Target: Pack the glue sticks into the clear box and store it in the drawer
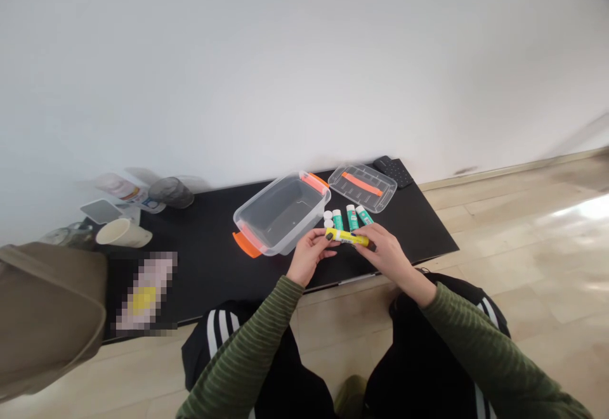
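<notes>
A yellow glue stick (347, 237) lies crosswise between my two hands, above the front of the black table. My left hand (311, 253) pinches its left end, and my right hand (383, 251) grips the right end. Just behind it are several green-and-white glue sticks (352, 217), partly hidden by my hands, with white round ends (328, 219) at their left. To the left stands a clear plastic box (280, 213) with orange clips, its top uncovered. Its clear lid (362, 187) with an orange handle rests behind the glue sticks.
At the table's (204, 279) left stand a paper cup (124, 233), a glass (172, 192) and a lying bottle (128, 192). A blurred-out flat item (147, 292) is near the front edge. A brown fabric object (52, 317) blocks the far left. A dark dotted item (394, 172) sits at the back right, by the wall.
</notes>
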